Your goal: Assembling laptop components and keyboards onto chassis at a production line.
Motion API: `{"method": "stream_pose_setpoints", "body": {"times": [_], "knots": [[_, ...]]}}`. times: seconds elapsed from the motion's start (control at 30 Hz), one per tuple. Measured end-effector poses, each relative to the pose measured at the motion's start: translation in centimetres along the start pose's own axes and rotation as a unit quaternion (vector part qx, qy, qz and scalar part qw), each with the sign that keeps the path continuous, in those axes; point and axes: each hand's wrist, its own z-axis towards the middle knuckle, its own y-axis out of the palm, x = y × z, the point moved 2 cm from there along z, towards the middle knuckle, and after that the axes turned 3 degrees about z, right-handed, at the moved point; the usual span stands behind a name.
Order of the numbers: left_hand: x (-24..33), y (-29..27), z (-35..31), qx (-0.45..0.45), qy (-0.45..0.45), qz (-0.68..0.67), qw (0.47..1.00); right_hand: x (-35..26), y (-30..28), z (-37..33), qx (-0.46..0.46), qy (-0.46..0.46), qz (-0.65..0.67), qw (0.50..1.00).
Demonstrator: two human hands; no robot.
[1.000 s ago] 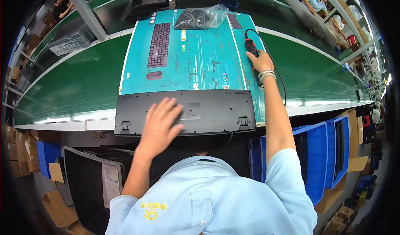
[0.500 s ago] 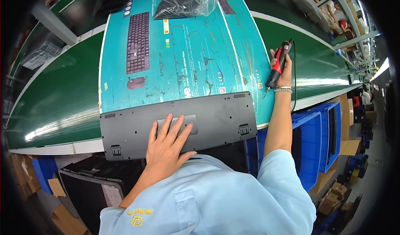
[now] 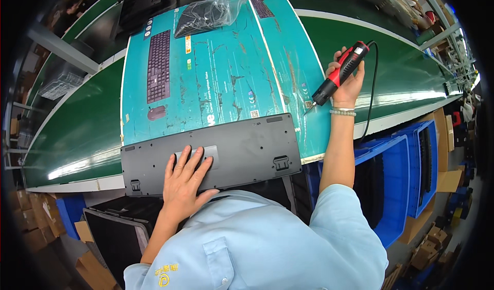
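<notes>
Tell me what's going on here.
A person's left hand rests on an upturned dark keyboard at the near edge of a teal cardboard sheet. The right hand grips a red-and-black corded screwdriver, its tip apart from the keyboard. A clear plastic bag with dark contents lies at the cardboard's far end.

The head-worn fisheye looks down past the shirt (image 3: 288,238) onto the bench (image 3: 87,128) close below.

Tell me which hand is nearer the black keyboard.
Left: the left hand lies on the keyboard. The right hand, holding the screwdriver, is apart from it, beyond its right end.
</notes>
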Motion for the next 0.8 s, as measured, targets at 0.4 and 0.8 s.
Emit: {"method": "stream_pose_setpoints", "body": {"times": [0.4,0.8], "knots": [[0.4,-0.5,1.9,0.022,-0.067,-0.129,0.989,-0.3,-1.5,-0.2,-0.129,0.088,0.068,0.985],[5.7,1.2,6.4,-0.057,0.014,-0.073,0.996,-0.6,-0.5,-0.6,-0.08,0.087,0.012,0.993]]}}
